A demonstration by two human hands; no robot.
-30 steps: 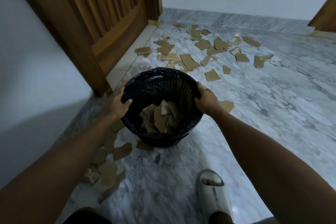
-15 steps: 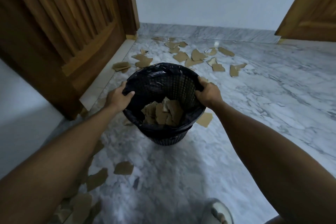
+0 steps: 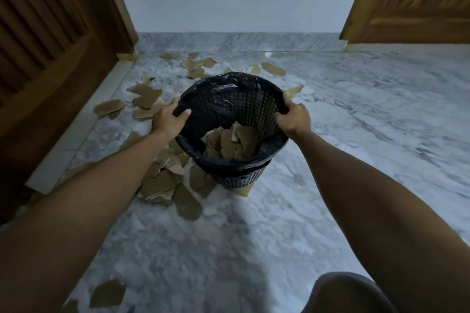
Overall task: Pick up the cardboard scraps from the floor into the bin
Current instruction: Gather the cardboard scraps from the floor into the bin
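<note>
Both hands are locked on the rim of the round black mesh bin [image 3: 232, 134] with its black plastic liner: your left hand [image 3: 170, 119] grips the rim at centre left of the frame, thumb hooked inside, and your right hand [image 3: 295, 119] clamps the rim opposite. Over the last second you've carried that bin forward, and now it sits among the torn brown cardboard scraps [image 3: 162, 183] heaped just left of its base, tipped a little toward you, with one piece poking out from under its foot. A layer of scraps already lies inside. More pieces lie behind it near the dark wooden door [image 3: 50, 58] at upper left, and a couple sit at lower left on the grey marble floor [image 3: 356, 114]. That shift puts the bin within easy reach of the thickest pile; I'd judge the job well short of done.
</note>
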